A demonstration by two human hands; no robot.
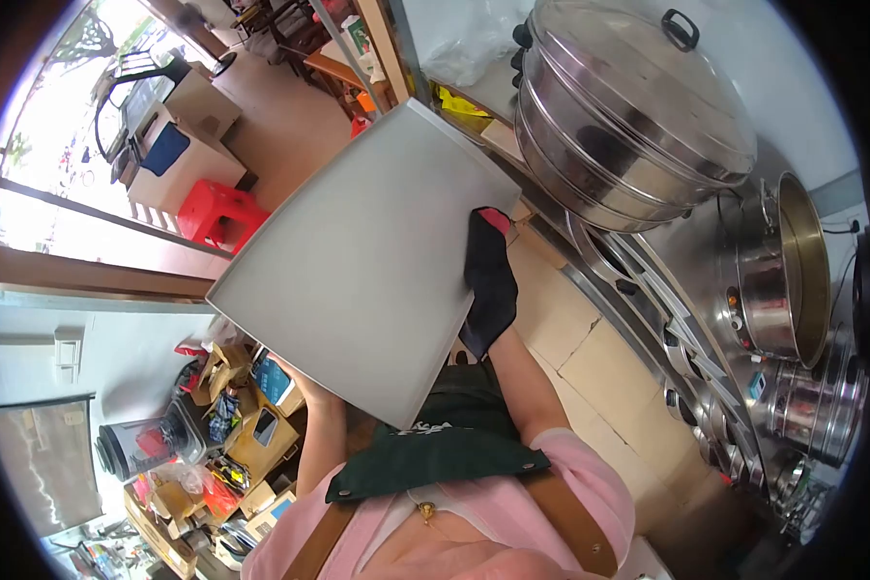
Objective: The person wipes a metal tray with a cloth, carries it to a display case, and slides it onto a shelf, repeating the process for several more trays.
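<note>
A large flat grey metal tray [358, 251] is held tilted in front of the chest. My right hand [490, 280], covered by a black cloth or mitt with a red patch, grips the tray's right edge. At the lower left edge, my left hand [304, 379] is bare and holds the tray from beneath, with most of its fingers hidden behind it. The tray's lower corner lies close to the dark green apron [445, 454].
To the right, a big stacked steel steamer [628, 116] and steel pots [778, 271] stand on a metal counter. A red stool [217, 215] is at the upper left. Boxes and a blender [150, 445] fill the lower left. Tiled floor [590, 358] shows beside the counter.
</note>
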